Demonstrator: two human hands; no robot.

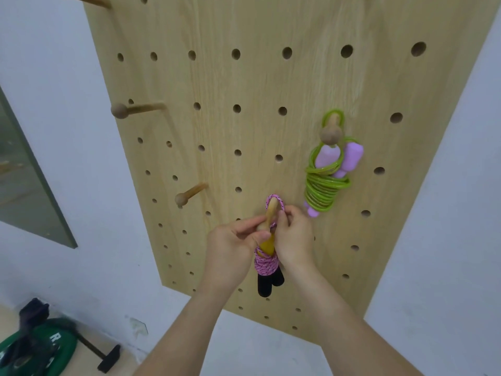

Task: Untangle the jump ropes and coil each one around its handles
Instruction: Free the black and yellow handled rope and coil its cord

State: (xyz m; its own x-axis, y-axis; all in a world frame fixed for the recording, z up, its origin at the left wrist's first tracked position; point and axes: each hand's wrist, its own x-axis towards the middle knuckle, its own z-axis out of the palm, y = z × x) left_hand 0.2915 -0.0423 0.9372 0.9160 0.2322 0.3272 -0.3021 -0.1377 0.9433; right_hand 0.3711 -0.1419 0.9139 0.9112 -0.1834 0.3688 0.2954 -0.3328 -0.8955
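1. Your left hand [233, 245] has its fingers curled and pinches the top of the pink rope [267, 264] bundle, right by the tip of a wooden peg [271, 213].
2. Your right hand [294, 237] is curled too and pinches the pink loop beside that peg.
3. The loop sits around the peg. The coil hangs below it, between your hands.
4. The pink coil wraps a yellow piece [267, 246]. The black handles [267, 284] stick out underneath.
5. The green rope [322, 191] is coiled around its purple handles [351, 158]. It hangs by a loop from another peg [330, 134], up and right of your hands.
6. Both pegs sit in the wooden pegboard [244, 90] on the white wall. Two more pegs at its left carry nothing.
7. A green weight plate [40, 346] lies on the floor, bottom left.
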